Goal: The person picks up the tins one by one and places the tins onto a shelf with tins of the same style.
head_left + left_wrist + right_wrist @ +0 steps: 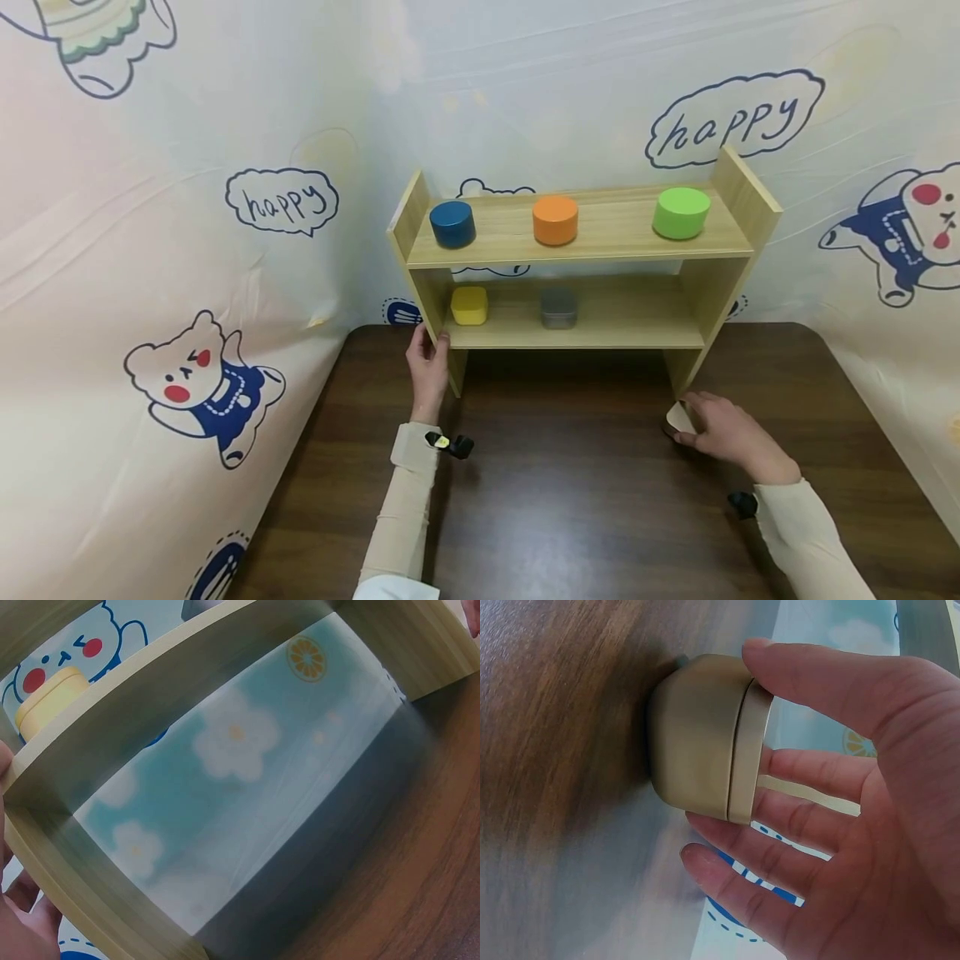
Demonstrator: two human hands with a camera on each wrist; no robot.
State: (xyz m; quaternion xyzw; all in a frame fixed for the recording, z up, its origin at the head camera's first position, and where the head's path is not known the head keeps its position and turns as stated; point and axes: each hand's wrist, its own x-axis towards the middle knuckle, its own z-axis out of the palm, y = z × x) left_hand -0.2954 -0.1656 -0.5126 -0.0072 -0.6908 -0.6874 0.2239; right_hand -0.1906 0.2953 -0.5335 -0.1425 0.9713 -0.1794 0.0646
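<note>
A small two-tier wooden shelf stands at the back of the table. My left hand grips the lower front edge of its left side panel, and in the left wrist view fingers show behind that panel. Near the foot of the right panel, my right hand holds a gold lidded tin. The thumb lies on one side of its lid and the fingers are on the other side. Whether the tin touches the table cannot be told.
On the upper board stand a blue tin, an orange tin and a green tin. The lower board bears a yellow tin and a grey tin. A patterned cloth hangs behind the dark wooden table.
</note>
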